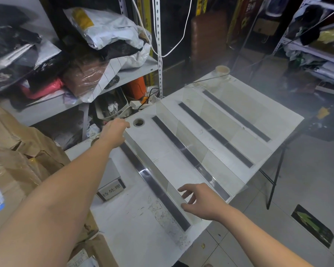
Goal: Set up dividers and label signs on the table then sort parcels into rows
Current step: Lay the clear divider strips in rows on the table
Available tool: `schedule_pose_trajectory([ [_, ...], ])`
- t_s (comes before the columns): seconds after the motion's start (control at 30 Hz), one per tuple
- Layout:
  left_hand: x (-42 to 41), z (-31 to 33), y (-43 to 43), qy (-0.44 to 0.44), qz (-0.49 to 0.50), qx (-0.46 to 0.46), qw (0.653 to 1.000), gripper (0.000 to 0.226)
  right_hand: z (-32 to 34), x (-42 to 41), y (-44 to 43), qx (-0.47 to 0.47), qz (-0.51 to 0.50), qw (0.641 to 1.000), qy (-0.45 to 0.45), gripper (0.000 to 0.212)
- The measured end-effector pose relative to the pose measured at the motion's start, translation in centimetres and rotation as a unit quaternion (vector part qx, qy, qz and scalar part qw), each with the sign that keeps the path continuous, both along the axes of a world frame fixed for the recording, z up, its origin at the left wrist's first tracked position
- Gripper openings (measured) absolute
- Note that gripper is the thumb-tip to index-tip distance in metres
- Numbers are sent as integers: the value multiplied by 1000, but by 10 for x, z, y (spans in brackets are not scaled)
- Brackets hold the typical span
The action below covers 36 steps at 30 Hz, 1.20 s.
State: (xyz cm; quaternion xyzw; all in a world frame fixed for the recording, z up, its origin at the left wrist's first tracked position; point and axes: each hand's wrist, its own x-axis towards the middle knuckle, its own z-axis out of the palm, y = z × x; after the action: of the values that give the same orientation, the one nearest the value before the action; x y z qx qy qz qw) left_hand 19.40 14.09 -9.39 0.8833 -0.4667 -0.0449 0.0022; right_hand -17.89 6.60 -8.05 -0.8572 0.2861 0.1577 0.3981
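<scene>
A white table (143, 224) carries clear upright dividers, each on a dark base strip. My left hand (114, 132) grips the far top end of the nearest divider (150, 164). My right hand (199, 199) hovers at that divider's near end, fingers relaxed and spread, touching its top edge. Two more dividers (191, 135) (216, 110) stand parallel further right, and a fourth dark strip (237, 116) lies beyond them. A label sign (110, 191) with printed characters stands on the table under my left forearm.
A tape roll (222, 70) sits on the table's far corner and another roll (138, 122) near my left hand. Shelves with bagged parcels (104, 29) stand at the back left. Cardboard boxes (17, 151) crowd the left. A tripod leg (276, 174) stands right of the table.
</scene>
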Motion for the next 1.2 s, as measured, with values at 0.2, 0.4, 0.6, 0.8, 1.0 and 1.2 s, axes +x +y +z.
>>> schedule_pose_trajectory([
  [0.2,4,-4,6,6,-7,2,1000,47,-2,0,0,-4,12,1000,9,45],
  [0.4,4,-6,-1,6,-4,33,999,27,-4,1,8,-9,22,1000,4,46],
  [0.6,3,-4,-5,17,14,29,999,23,-9,0,14,-9,17,1000,2,44],
  [0.8,-2,2,1,29,24,18,999,40,-3,0,9,-33,18,999,8,45],
  [1.0,-21,19,20,74,98,-14,992,62,8,13,-1,-101,31,994,-23,45],
  [1.2,-57,39,55,97,188,-35,977,62,28,40,-15,-148,97,982,-72,49],
])
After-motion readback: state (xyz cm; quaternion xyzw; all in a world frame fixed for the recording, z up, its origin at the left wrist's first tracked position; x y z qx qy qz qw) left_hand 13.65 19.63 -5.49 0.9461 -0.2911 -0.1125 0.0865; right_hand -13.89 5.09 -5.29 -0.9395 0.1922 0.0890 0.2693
